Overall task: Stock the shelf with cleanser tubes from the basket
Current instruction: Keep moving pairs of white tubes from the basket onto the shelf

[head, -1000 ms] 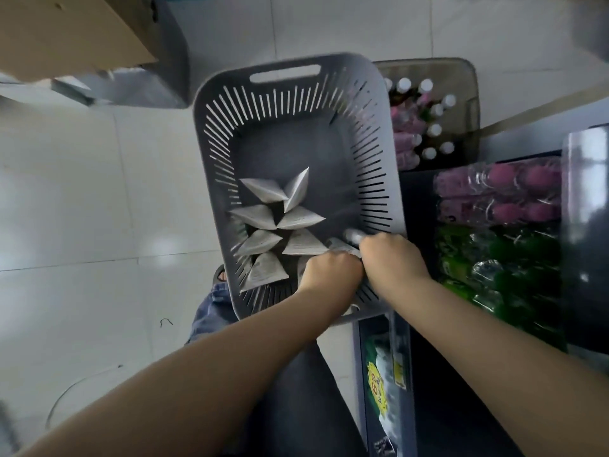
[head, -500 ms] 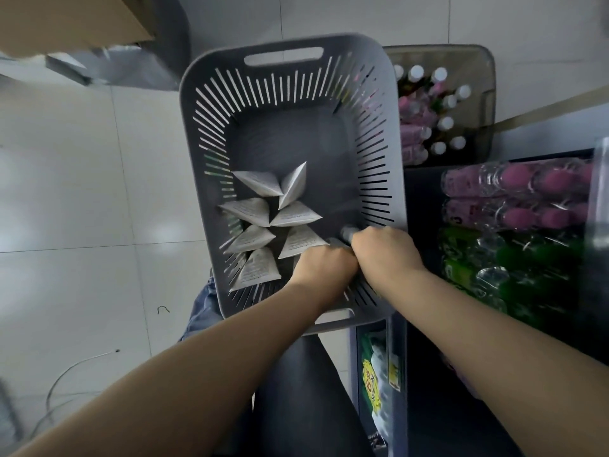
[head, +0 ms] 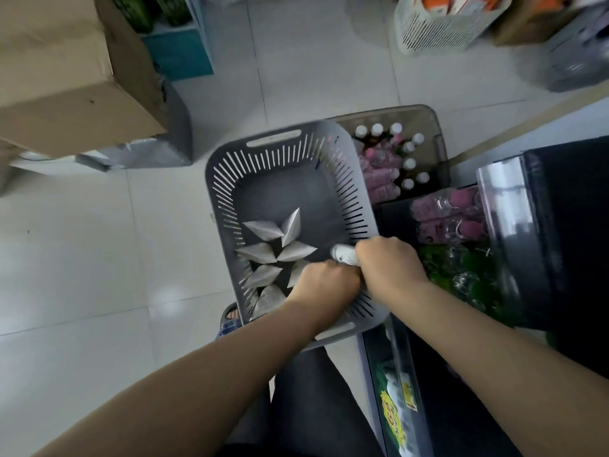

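I see the basket (head: 230, 179) at mid-frame, tubes (head: 263, 229) standing in its lower left. At its lower right edge my right hand (head: 389, 268) is fisted around one tube (head: 342, 254); my left hand (head: 324, 285) curls closed beside it, contents hidden.

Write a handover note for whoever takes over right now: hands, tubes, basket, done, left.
Right hand: closed on one cleanser tube, its white end sticking out, inside the grey basket.
Left hand: down in the basket beside it, fingers curled; what it grips is hidden.
Loose tubes: about seven, clustered at the basket's near left.
Done: no tube visible on the shelf.
Left: lift this one out, shelve it, then the rest.
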A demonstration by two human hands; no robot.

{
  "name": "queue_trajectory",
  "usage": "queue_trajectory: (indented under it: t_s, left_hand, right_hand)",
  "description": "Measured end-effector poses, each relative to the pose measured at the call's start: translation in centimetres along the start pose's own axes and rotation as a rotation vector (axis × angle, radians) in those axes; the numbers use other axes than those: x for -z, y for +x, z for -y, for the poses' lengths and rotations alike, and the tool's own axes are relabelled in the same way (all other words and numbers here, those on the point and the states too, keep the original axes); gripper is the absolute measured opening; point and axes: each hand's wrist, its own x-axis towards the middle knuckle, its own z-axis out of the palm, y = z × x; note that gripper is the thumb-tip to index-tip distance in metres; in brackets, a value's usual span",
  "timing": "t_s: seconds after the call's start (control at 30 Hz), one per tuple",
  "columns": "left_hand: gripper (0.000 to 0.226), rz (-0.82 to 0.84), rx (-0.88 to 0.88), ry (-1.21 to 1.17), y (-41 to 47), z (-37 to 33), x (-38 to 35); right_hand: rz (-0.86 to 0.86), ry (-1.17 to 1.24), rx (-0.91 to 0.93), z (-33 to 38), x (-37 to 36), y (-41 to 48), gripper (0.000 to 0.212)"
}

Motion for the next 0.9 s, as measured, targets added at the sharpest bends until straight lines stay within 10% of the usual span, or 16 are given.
queue_trajectory:
  t_s: [0.9]
  left_hand:
    - [0.024, -0.427, -0.659, 0.321, -17.8, -8.4, 19.6]
  right_hand:
    - [-0.549, 0.1, -0.589, 5.6, 8.6, -32.1, 0.009]
